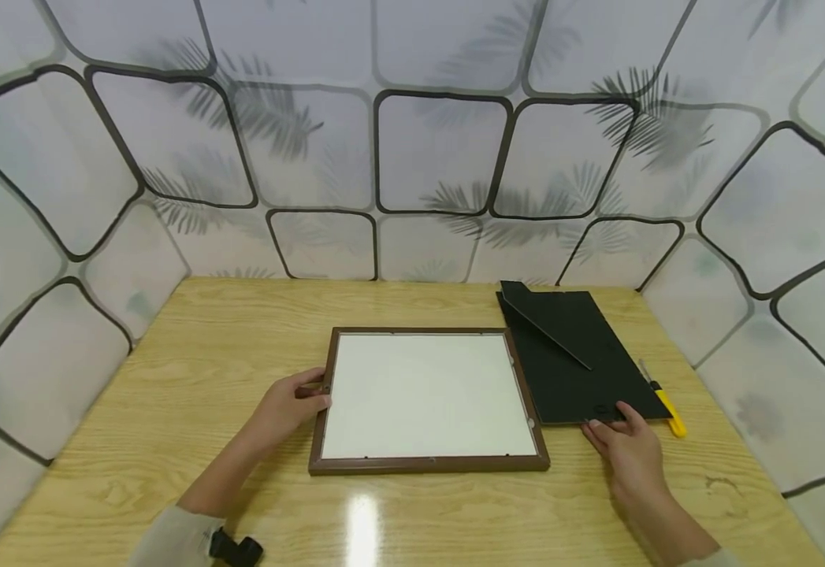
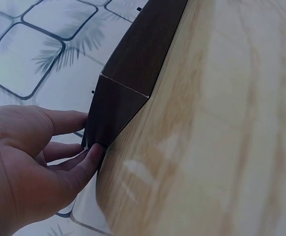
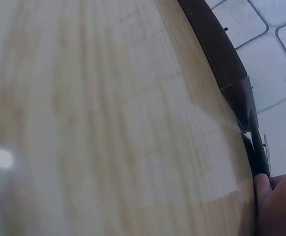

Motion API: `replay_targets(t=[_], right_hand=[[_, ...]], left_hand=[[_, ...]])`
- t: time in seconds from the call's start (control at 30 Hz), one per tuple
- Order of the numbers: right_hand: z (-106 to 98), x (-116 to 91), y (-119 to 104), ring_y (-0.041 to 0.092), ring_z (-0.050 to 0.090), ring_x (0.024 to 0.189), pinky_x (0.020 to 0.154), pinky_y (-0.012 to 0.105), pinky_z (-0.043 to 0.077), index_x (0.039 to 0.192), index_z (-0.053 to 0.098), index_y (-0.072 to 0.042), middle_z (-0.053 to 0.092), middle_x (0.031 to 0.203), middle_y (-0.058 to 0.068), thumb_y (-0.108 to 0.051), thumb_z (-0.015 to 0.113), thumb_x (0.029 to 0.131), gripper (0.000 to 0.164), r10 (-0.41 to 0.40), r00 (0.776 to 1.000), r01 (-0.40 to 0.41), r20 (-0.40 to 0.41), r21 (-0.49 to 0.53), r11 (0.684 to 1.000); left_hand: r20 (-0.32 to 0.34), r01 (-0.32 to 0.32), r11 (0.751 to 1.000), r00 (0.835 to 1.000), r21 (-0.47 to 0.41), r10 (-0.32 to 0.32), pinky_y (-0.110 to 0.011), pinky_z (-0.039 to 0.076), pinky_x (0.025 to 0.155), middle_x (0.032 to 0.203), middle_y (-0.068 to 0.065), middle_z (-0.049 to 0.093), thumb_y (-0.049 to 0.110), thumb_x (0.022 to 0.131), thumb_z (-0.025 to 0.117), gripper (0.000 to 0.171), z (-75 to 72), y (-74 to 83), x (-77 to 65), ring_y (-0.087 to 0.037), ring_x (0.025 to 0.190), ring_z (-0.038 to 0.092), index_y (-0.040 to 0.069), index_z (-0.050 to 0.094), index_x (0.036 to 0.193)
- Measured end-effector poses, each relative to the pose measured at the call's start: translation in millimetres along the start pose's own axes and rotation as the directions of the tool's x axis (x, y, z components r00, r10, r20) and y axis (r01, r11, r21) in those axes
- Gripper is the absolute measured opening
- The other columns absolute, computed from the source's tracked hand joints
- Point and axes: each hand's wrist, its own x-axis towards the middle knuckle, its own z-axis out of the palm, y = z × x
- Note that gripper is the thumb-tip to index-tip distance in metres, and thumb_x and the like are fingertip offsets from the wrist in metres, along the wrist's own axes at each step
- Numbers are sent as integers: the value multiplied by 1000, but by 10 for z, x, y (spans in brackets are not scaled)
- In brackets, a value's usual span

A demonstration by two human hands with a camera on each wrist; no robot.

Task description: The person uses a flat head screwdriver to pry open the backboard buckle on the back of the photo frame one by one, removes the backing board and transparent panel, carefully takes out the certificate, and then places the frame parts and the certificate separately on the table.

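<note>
A brown picture frame [image 1: 429, 465] lies flat on the table, its back facing up, with a white panel [image 1: 426, 398] inside and small tabs along its inner edges. My left hand [image 1: 280, 409] grips its left side, the thumb and fingers at the brown edge. To the right lies a black backing board [image 1: 561, 390] with a stand leg [image 1: 543, 327] slanting across it; its upper left part meets the frame's right side. My right hand [image 1: 632, 457] pinches the board's near edge. In the right wrist view, the thumb [image 3: 263, 189] shows low against the board's dark edge.
A slim tool with a yellow handle [image 1: 673, 417] and a thin metal tip lies right of the board. The wood-grain table [image 1: 242, 323] reaches back to a patterned wall covering [image 1: 440, 150], which also encloses both sides.
</note>
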Motion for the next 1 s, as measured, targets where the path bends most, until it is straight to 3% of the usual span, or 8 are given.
replay_targets(t=[0.2, 0.37, 0.73, 1.0], right_hand=[[-55, 7, -19, 4, 73, 82, 88, 22, 57, 163, -1, -8, 58, 92, 1, 10, 54, 98, 87, 11, 999, -11, 37, -7, 1000], [-80, 17, -24, 6, 73, 80, 86, 24, 58, 163, -2, -8, 59, 92, 3, 7, 56, 98, 89, 18, 999, -17, 41, -20, 1000], [-115, 91, -8, 7, 74, 79, 82, 25, 60, 162, -5, -6, 68, 86, -7, 2, 55, 100, 86, 23, 997, -17, 68, -81, 997], [-121, 63, -49, 8, 72, 80, 81, 27, 60, 162, 3, -5, 68, 89, -8, -7, 56, 102, 81, 5, 997, 7, 74, -151, 989]], left_hand=[[5, 0, 1000, 1000, -4, 0, -42, 54, 97, 136, -21, 59, 20, 99, 66, 61, -7, -14, 4, -34, 124, 56, 4, 42, 153], [3, 8, 1000, 1000, -12, -8, -41, 54, 96, 136, -21, 59, 20, 99, 66, 61, -7, -18, 14, -34, 124, 56, 5, 43, 152], [12, 16, 1000, 1000, -20, -15, -39, 54, 94, 134, -20, 60, 21, 98, 66, 62, -29, -24, 5, -32, 123, 56, 5, 42, 153], [11, 5, 1000, 1000, -28, -5, -38, 53, 94, 141, -21, 56, 21, 98, 66, 62, -5, -18, 21, -33, 125, 55, 4, 42, 153]])
